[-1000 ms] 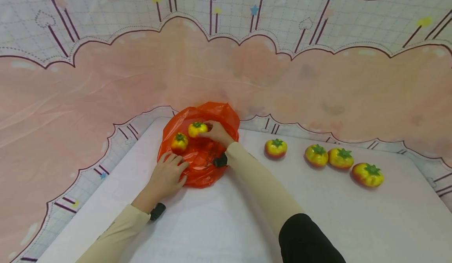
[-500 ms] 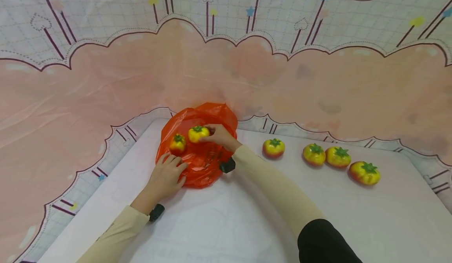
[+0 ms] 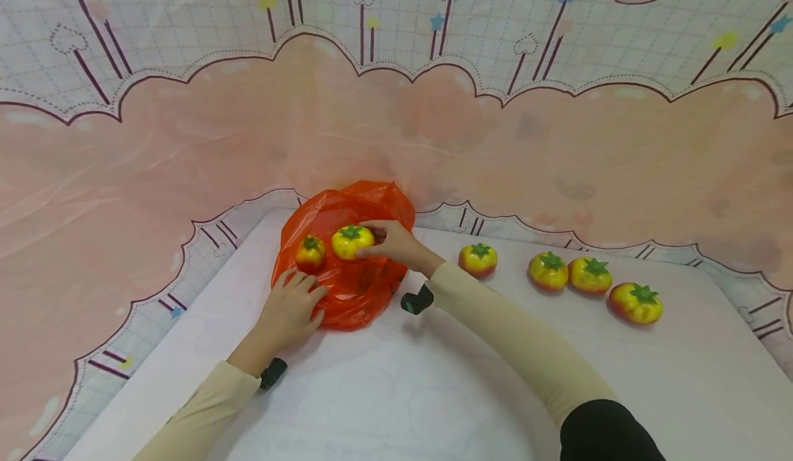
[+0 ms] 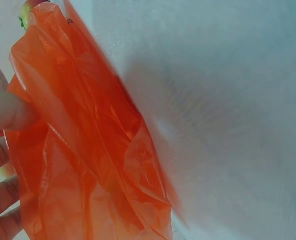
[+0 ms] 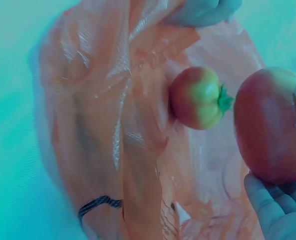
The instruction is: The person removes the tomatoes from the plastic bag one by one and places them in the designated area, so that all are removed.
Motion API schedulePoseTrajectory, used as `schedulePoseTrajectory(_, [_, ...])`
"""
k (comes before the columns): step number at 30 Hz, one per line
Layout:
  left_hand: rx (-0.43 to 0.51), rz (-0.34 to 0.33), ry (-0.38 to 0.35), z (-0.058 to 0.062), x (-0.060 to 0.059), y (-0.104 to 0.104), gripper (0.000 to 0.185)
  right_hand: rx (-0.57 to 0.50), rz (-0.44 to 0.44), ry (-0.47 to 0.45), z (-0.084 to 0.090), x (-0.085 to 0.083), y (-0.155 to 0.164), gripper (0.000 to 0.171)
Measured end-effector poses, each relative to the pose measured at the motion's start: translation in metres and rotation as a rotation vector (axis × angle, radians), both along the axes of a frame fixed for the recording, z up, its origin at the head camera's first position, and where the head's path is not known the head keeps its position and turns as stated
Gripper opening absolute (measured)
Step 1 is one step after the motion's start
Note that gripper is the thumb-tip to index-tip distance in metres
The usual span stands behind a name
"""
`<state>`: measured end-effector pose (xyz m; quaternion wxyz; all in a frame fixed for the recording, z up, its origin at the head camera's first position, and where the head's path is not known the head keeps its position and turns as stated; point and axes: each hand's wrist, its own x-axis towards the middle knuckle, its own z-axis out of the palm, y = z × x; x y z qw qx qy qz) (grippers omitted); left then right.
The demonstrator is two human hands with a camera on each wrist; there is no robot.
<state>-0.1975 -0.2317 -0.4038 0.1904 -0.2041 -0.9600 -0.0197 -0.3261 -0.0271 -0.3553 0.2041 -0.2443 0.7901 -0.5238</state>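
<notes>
pink cartoon sheeting backs a white bench [image 3: 396,392] where an orange plastic bag [image 3: 353,282] lies open near the back edge. the right hand [image 3: 396,244] has its fingers clamped on a yellow-red toy tomato [image 3: 352,241] just over the bag, beside a second tomato [image 3: 310,252] already lying in it. the left hand [image 3: 290,309] presses straight fingers on the bag's near rim. this looks like the placing step, and the next move calls for a gentle release inside the bag. four more tomatoes [image 3: 478,259] sit in a row to the right, with open bench in front.
</notes>
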Motion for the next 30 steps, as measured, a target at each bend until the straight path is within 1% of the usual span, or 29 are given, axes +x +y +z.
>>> schedulePoseTrajectory(6, [0.001,0.003,-0.001,0.000,0.001,0.001,0.035,0.035,0.036,0.029,0.005,0.011,0.016,0.059])
schedulePoseTrajectory(12, [-0.002,0.004,0.005,0.000,0.001,0.001,0.037,0.031,0.054,0.017,0.009,0.019,0.031,0.060])
schedulePoseTrajectory(17, [-0.003,0.011,0.012,-0.002,0.001,0.000,0.036,0.044,0.038,0.032,0.012,0.028,0.048,0.059])
schedulePoseTrajectory(23, [0.002,0.002,0.023,-0.002,0.000,0.000,0.033,0.009,0.013,0.022,0.012,0.038,0.073,0.060])
schedulePoseTrajectory(30, [0.003,-0.001,0.011,-0.001,0.000,0.000,0.032,-0.027,-0.011,0.015,0.015,0.050,0.103,0.062])
